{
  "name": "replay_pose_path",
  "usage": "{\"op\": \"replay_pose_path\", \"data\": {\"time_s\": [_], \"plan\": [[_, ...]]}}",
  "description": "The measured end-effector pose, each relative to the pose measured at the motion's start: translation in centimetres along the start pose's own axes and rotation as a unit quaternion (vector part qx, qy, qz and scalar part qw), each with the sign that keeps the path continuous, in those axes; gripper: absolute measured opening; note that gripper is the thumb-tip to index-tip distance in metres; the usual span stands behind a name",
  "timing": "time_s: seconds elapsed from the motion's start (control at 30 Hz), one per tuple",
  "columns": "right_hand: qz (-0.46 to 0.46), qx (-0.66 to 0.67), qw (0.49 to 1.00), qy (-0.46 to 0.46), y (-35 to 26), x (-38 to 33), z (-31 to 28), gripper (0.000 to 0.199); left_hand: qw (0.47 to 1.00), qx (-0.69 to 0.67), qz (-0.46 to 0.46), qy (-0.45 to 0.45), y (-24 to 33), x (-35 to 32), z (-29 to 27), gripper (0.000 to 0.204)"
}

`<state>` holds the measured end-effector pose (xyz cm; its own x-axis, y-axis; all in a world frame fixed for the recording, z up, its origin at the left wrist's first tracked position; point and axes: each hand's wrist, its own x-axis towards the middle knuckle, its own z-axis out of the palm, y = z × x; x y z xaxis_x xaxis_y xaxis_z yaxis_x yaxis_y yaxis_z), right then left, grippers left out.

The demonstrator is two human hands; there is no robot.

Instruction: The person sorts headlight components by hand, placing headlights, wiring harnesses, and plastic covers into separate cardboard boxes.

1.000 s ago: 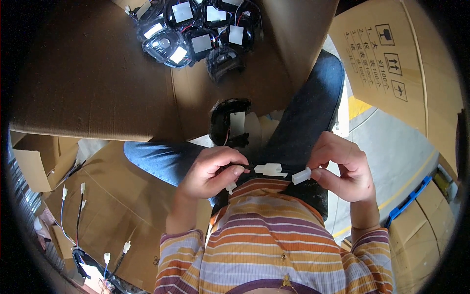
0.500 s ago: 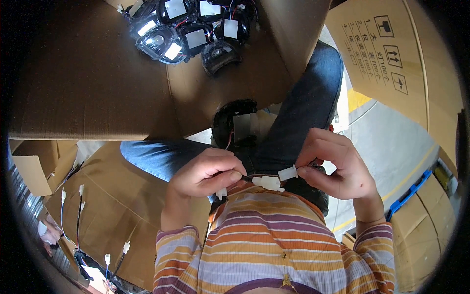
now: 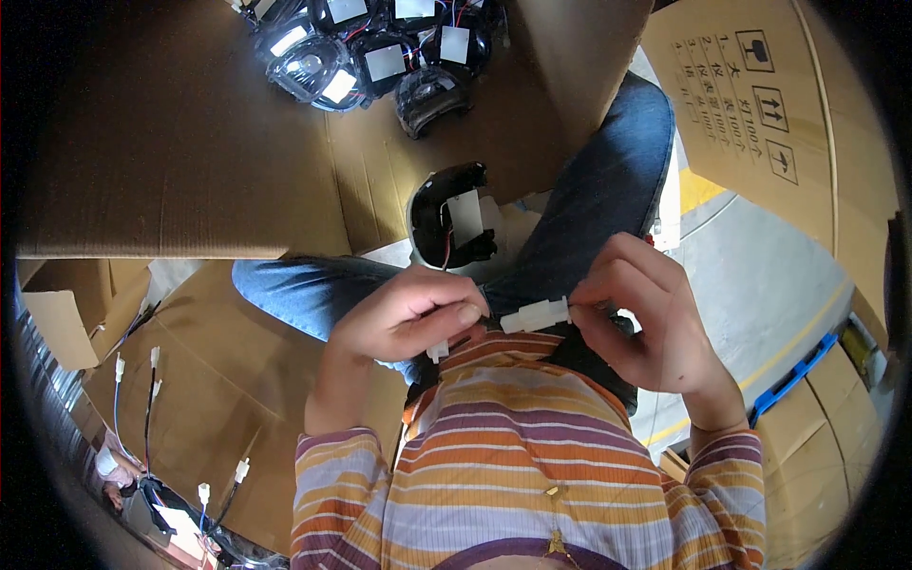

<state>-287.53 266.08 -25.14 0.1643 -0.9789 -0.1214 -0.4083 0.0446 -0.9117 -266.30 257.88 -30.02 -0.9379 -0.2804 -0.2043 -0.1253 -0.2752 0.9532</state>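
Note:
In front of my striped shirt, two white plastic plug connectors (image 3: 534, 316) sit end to end, one fitted into the other. My left hand (image 3: 404, 318) is closed, thumb and fingers pinching the dark wire at the left end of the pair. Below that hand hangs another small white connector (image 3: 437, 351). My right hand (image 3: 651, 313) is closed too, fingertips gripping the right end of the joined pair; its wire is mostly hidden behind the fingers. Between my legs, just beyond my hands, is a lamp (image 3: 465, 217) with a black back, a grey square label and red and white wires.
A large open cardboard box (image 3: 190, 142) stands ahead, several lamps (image 3: 385, 65) clustered inside. Loose connectors on wires (image 3: 152, 359) rise at left beside a cardboard sheet (image 3: 218, 380). A printed carton (image 3: 750, 142) stands far right, a blue bar (image 3: 793, 380) below it.
The two white connectors, offset and apart before, are now in line and pushed together. My right hand has moved slightly left and up. The lamp sits a little higher and more fully in view.

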Motion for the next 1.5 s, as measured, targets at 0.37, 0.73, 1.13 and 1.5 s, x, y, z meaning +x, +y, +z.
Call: {"op": "replay_pose_path", "data": {"time_s": [0.37,0.73,1.13,1.5], "plan": [[-0.05,0.065,0.996,-0.048,2.3,-0.8,2.7,0.013,0.955,-0.244,0.077,0.148,1.6,0.4,1.4,0.013],[-0.057,0.165,0.983,-0.049,3.1,-0.4,5.0,0.012,0.929,0.35,0.037,0.115,1.9,1.1,-2.6,0.042],[-0.027,0.249,0.965,-0.075,1.7,0.1,3.9,0.006,0.735,0.667,0.116,-0.045,-1.5,1.8,-1.8,0.012],[0.099,0.192,0.974,0.065,3.1,-0.4,2.3,0.008,0.842,-0.081,-0.031,0.532,-6.0,-5.6,-3.9,0.018]]}}
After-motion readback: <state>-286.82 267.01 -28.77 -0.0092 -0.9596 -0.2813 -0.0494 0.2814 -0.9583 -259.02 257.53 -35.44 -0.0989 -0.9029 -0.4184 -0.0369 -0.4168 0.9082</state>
